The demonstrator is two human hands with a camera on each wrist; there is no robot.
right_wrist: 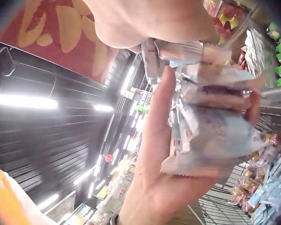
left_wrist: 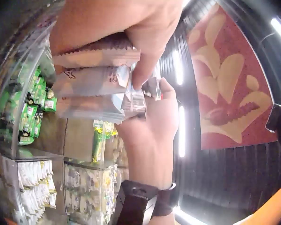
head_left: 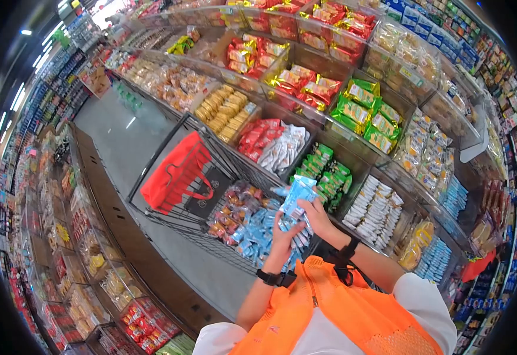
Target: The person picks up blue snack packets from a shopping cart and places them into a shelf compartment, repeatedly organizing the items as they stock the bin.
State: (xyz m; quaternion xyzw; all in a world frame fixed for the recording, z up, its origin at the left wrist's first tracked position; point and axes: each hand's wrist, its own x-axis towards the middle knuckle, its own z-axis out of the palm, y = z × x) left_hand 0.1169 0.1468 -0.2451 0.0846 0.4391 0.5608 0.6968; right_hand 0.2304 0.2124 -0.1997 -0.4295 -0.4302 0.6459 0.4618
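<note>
Both hands are raised together over a shopping cart, around a stack of light-blue wrapped snack packets (head_left: 298,194). My left hand (head_left: 281,238) supports the stack from below; the right wrist view shows its thumb and fingers curled round several packets (right_wrist: 215,131). My right hand (head_left: 317,216) grips the stack from the other side, and in its own wrist view the right hand (right_wrist: 154,21) covers part of the wrappers. Crimped wrapper ends (left_wrist: 96,82) line up side by side in the left wrist view. Beneath the hands lies a heap of similar blue packets (head_left: 258,234).
The black wire cart (head_left: 169,228) also holds reddish-brown packets (head_left: 234,204) and a red bag (head_left: 178,171). Clear-walled snack bins rise ahead and right, including green packets (head_left: 329,180) and white packets (head_left: 374,210). Another bin row (head_left: 92,248) stands left across the aisle floor (head_left: 116,142).
</note>
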